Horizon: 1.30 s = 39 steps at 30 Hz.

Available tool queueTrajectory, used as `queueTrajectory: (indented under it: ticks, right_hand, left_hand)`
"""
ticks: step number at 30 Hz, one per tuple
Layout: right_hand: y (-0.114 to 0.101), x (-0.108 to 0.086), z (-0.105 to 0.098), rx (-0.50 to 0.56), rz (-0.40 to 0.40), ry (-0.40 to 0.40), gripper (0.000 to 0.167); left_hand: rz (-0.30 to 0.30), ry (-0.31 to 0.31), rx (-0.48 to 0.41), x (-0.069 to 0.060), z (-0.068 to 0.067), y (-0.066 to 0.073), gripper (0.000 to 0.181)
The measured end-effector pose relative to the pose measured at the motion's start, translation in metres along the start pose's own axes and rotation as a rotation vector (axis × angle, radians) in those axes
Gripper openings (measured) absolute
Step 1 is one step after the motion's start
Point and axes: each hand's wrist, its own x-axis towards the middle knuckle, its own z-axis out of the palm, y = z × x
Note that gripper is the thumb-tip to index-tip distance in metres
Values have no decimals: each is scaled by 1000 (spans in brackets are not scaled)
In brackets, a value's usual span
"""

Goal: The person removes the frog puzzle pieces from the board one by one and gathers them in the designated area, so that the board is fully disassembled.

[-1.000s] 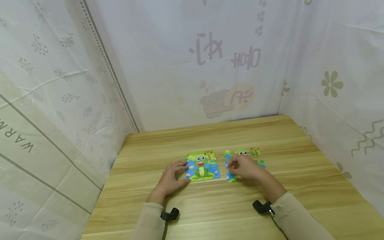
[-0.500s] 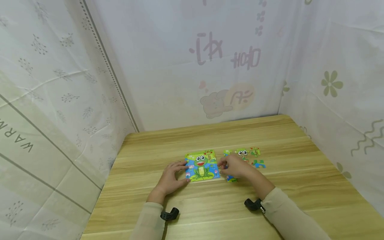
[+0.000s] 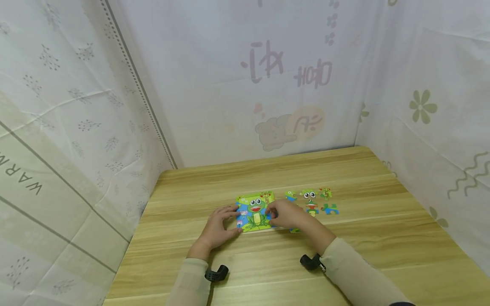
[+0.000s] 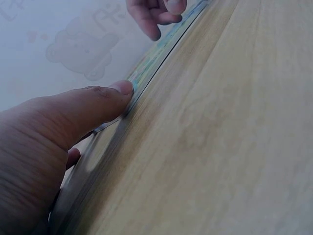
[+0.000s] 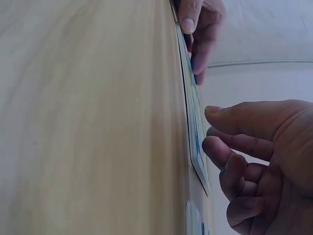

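Note:
A square frog picture board [image 3: 255,219] lies flat on the table. My left hand [image 3: 218,229] rests at its left side, fingertips on the edge and thumb touching the near left corner. Over the board's right side is my right hand [image 3: 285,213], its fingers loosely curled. In the right wrist view the thumb and index finger of that hand [image 5: 274,152] stand slightly apart, with nothing visible between them. Several jigsaw pieces lie to the board's right, among them one with frog eyes [image 3: 309,194] and a blue-green one [image 3: 330,208]. My right hand and forearm partly hide others.
The wood-grain table [image 3: 252,263] extends around the board and pieces. Printed fabric [image 3: 214,85] hangs behind it and at both sides. A black wrist device [image 3: 217,273] sits on the left wrist, another black device [image 3: 311,261] on the right.
My right hand has moved left from over the jigsaw pieces to the board's right side, uncovering more pieces. My left hand has stayed in place.

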Motion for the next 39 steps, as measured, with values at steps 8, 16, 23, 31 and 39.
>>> queueTrajectory:
  ticks: [8, 16, 23, 31, 39]
  right_hand:
    - [-6, 6, 6, -15, 14, 4, 34]
    - [-10, 7, 9, 9, 37, 17, 29]
    - [-10, 10, 10, 16, 66, -1, 24]
    - [-13, 10, 13, 17, 89, 5, 20]
    - [-13, 10, 13, 15, 82, 2, 32]
  left_hand:
    - [6, 2, 1, 0, 0, -1, 54]
    - [-1, 3, 6, -1, 0, -1, 54]
    - [-3, 0, 6, 0, 0, -1, 54]
    - [13, 10, 18, 0, 2, -4, 54]
    - [18, 1, 19, 0, 1, -3, 54]
